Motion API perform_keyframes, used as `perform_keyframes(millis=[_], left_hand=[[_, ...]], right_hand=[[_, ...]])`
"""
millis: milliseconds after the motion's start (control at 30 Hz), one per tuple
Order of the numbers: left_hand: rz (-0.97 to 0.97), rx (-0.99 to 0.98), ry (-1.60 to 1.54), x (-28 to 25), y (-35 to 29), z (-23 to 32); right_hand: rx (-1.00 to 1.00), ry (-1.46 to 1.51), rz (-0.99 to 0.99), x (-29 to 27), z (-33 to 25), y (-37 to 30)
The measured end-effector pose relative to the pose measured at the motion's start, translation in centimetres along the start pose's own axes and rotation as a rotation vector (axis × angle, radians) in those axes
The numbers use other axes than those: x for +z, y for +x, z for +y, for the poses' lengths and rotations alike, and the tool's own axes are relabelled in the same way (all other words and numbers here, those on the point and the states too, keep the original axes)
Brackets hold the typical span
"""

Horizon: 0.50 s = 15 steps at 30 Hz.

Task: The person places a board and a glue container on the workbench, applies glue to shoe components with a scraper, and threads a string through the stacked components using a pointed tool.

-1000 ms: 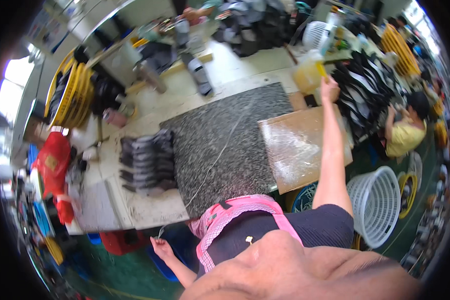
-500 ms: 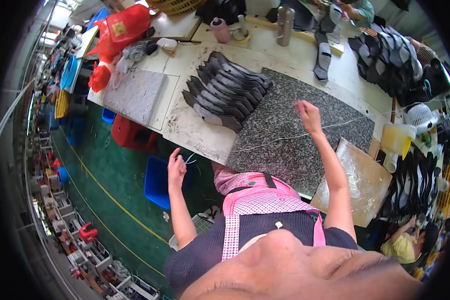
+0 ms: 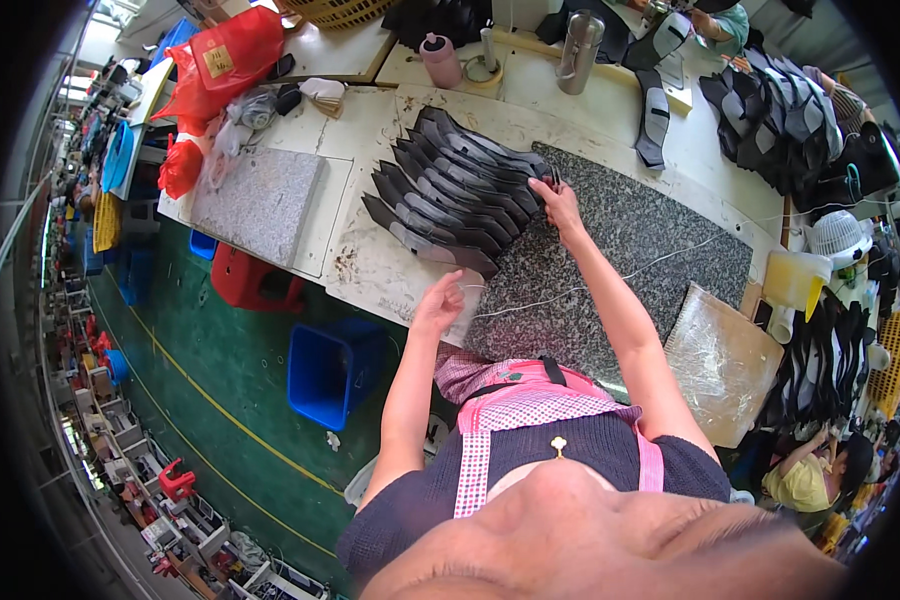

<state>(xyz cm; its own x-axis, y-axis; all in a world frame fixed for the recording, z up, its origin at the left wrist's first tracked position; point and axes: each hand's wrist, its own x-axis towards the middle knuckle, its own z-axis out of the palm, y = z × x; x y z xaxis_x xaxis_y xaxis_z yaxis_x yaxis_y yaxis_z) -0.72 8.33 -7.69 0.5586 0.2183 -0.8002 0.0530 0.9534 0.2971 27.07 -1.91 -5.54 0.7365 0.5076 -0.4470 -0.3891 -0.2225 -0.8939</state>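
A row of overlapping black and grey cut pieces (image 3: 448, 185), which look like shoe uppers, lies on the white worktable (image 3: 355, 235). My right hand (image 3: 562, 207) is at the right-hand ends of these pieces, its fingers closed around the edge of one of the far ones. My left hand (image 3: 438, 300) hovers by the table's front edge, just short of the nearest piece. Its fingers are loosely bent and apart, with nothing visible in them. A thin white cord (image 3: 580, 288) crosses the speckled dark stone slab (image 3: 620, 230) beside the pieces.
A pale stone slab (image 3: 260, 200) and red bag (image 3: 230, 62) occupy the left. Behind are a pink bottle (image 3: 440, 62) and steel flask (image 3: 579, 55). A worn board (image 3: 722, 365) lies right. Below the table are a blue bin (image 3: 320, 375) and red stool (image 3: 248, 275).
My right hand has moved left from above the dark slab to the ends of the pieces. My left hand has come right and up, from over the bin to the table edge.
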Motion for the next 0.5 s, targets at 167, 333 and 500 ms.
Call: perform_keyframes(millis=[167, 333, 500], left_hand=[[0.06, -0.037, 0.144, 3.0, -0.4, 0.9], [0.284, 0.118, 0.537, 3.6, -0.1, 1.5], [0.2, 0.073, 0.311, 4.4, 0.4, 0.7]], right_hand=[[0.028, 0.139, -0.09, 1.7, 0.6, -1.4], [0.039, 0.054, -0.018, 2.4, 2.1, -0.4], [-0.219, -0.053, 0.002, 3.2, 5.2, 0.9]])
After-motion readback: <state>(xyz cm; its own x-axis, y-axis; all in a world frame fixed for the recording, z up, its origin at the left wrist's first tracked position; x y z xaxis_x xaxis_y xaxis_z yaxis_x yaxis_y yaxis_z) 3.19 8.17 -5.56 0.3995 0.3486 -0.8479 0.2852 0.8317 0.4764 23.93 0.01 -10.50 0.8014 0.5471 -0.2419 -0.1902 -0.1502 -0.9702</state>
